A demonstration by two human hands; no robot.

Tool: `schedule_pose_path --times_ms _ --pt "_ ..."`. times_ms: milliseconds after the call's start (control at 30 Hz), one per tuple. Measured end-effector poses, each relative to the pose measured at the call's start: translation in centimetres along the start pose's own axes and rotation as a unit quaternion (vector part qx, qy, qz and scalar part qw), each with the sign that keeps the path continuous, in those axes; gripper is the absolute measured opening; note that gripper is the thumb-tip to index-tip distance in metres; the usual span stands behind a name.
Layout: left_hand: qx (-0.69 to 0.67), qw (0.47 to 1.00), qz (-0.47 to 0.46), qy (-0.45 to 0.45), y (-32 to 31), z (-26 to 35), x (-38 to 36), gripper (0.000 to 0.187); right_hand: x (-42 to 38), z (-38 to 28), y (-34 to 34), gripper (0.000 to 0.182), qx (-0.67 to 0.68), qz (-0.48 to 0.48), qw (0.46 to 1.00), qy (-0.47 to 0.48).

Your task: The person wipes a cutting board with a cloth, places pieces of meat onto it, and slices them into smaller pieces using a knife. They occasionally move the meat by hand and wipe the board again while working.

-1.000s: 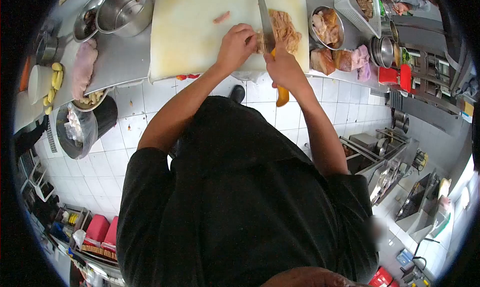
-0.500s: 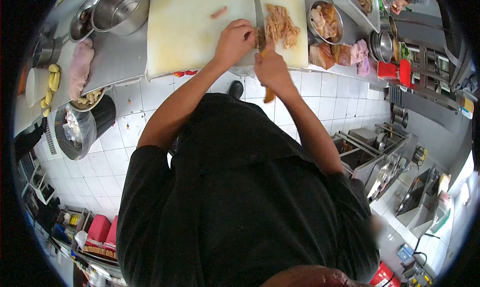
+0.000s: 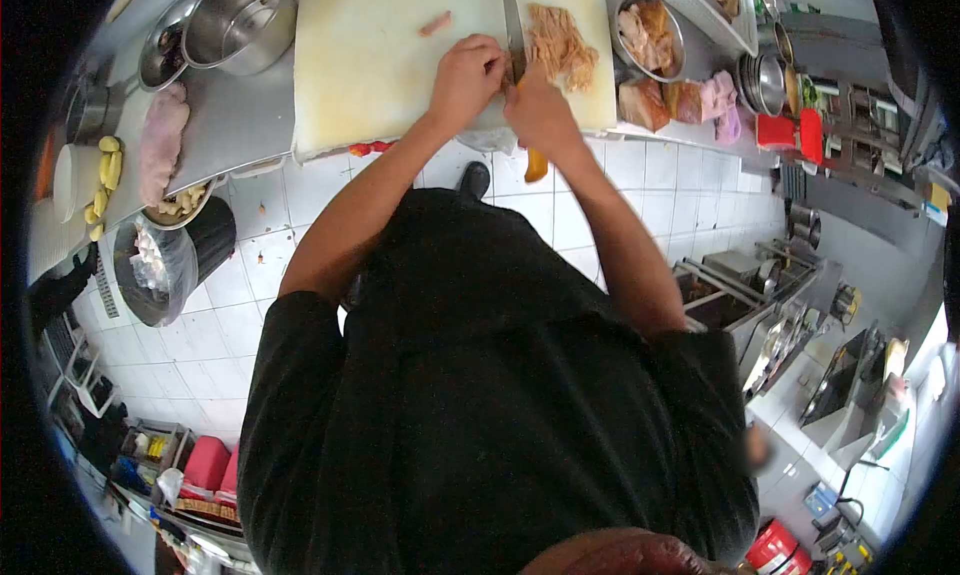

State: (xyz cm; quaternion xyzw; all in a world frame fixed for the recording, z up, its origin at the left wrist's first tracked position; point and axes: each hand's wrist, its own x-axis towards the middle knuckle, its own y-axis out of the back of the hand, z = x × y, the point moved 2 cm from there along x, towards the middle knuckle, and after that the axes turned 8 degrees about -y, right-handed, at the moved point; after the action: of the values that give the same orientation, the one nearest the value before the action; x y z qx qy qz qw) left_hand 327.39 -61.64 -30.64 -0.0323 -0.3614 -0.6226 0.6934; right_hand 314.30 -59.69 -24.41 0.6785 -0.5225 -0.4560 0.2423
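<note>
My right hand (image 3: 543, 115) is closed around the knife (image 3: 513, 20), its yellow-orange handle end sticking out behind the wrist. The long blade points away from me over the white cutting board (image 3: 385, 75). Just left of the blade, the curled fingers of my left hand (image 3: 467, 80) hold a piece of meat (image 3: 508, 75), mostly hidden by the hands and blade. To the knife's right lies a pile of sliced cooked meat (image 3: 560, 47). A small single strip of meat (image 3: 435, 23) rests on the board farther left.
Right of the board stand a metal bowl of meat (image 3: 650, 37), browned meat chunks (image 3: 643, 105) and a white basket (image 3: 715, 10). On the left are a steel pot (image 3: 240, 35), pale raw meat (image 3: 163, 140) and a lined bin (image 3: 155, 275). Part of another person shows at upper right.
The knife and my right hand have shifted slightly left and forward, and the handle end sits closer to the board. My left hand stays nearly in place beside the blade.
</note>
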Motion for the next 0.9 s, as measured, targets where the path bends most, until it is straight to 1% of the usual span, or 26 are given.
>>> schedule_pose_path --times_ms 67,100,167,233,267,367,400,467,500,567,667,767,800,867,900 --pt "-0.004 1.0 -0.01 0.015 0.3 -0.1 0.6 0.013 -0.8 -2.0 2.8 0.033 0.049 -0.054 0.996 -0.044" --pt "-0.019 0.999 0.015 0.026 0.5 0.0 0.8 0.013 -1.4 -2.7 3.6 0.033 0.071 -0.085 0.992 -0.065" --pt "-0.049 0.996 0.063 0.05 0.9 0.0 0.7 0.014 -2.7 -3.1 3.9 0.034 0.064 -0.088 0.992 -0.068" --pt "-0.038 0.996 0.044 0.061 1.0 0.2 0.8 0.014 -3.4 -3.0 2.9 0.033 0.055 -0.074 0.993 -0.07" --pt "-0.033 0.997 0.035 0.066 1.0 0.3 0.9 0.014 -2.6 -1.3 0.8 0.031 0.031 -0.028 0.998 -0.042" --pt "0.035 0.999 -0.006 -0.008 0.1 -0.5 0.8 0.012 -0.6 0.5 -1.8 0.029 -0.048 0.111 0.99 0.071" --pt "0.03 0.999 -0.013 0.005 0.1 -0.5 0.4 0.012 0.1 0.4 -1.3 0.032 0.012 0.032 0.999 0.003" --pt "0.02 0.999 -0.02 0.024 0.2 -0.6 0.9 0.011 -0.2 -1.0 1.1 0.034 0.047 -0.016 0.998 -0.033" --pt "-0.014 0.999 -0.004 0.049 0.5 -0.2 1.2 0.011 -0.5 -1.6 1.9 0.036 0.064 -0.045 0.996 -0.05" --pt "-0.08 0.991 0.024 0.107 1.2 0.4 1.1 0.011 -0.9 -2.1 2.8 0.039 0.055 -0.061 0.995 -0.055" --pt "-0.045 0.992 0.076 0.088 1.5 -0.3 1.3 0.011 -2.6 -3.6 3.7 0.039 0.069 -0.07 0.992 -0.084" --pt "0.022 0.994 0.107 -0.006 2.1 -1.1 2.0 0.011 -3.7 -4.0 2.9 0.036 0.076 -0.073 0.99 -0.096" --pt "0.009 0.996 0.088 0.009 2.2 -1.2 2.2 0.011 -3.7 -4.0 2.5 0.035 0.075 -0.074 0.99 -0.094" --pt "-0.019 0.998 0.044 0.034 1.9 -0.9 2.3 0.011 -3.0 -2.8 -0.3 0.035 -0.017 0.027 0.999 0.008" --pt "-0.014 0.999 0.016 0.047 1.5 -0.9 2.4 0.011 -2.4 -2.3 -1.3 0.036 -0.064 0.081 0.993 0.06"
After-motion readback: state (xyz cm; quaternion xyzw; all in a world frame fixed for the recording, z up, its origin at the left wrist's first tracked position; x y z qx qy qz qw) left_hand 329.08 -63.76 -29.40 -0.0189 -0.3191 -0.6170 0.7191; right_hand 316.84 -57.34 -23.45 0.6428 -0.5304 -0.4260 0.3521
